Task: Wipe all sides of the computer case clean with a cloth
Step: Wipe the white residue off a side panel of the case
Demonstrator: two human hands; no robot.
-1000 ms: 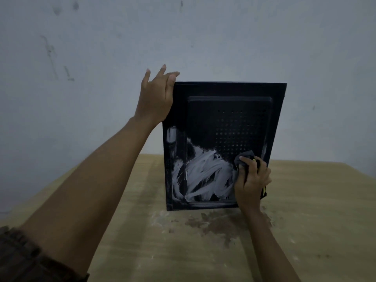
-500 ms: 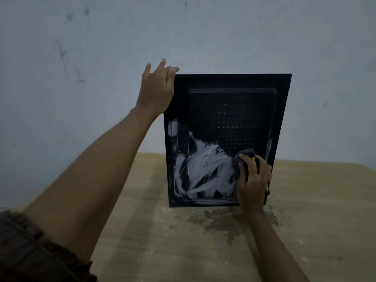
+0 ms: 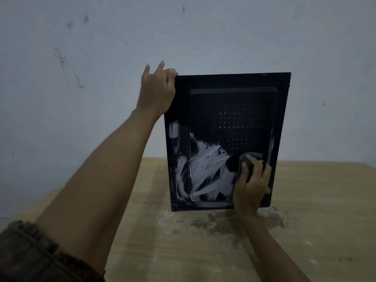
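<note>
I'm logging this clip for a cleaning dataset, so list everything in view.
computer case: one, black, upright on the table, vented side panel facing the camera
white smears: several, white, lower left of that panel
cloth: one, dark grey, pressed to the panel's lower right
table: one, light wood, under the case
stain: one patch, brownish, on the table before the case
wall: one, pale grey, scuffed, behind
sleeve: one, dark brown, bottom left
left hand: one, holds the case's top left corner
right hand: one, grips the cloth
</note>
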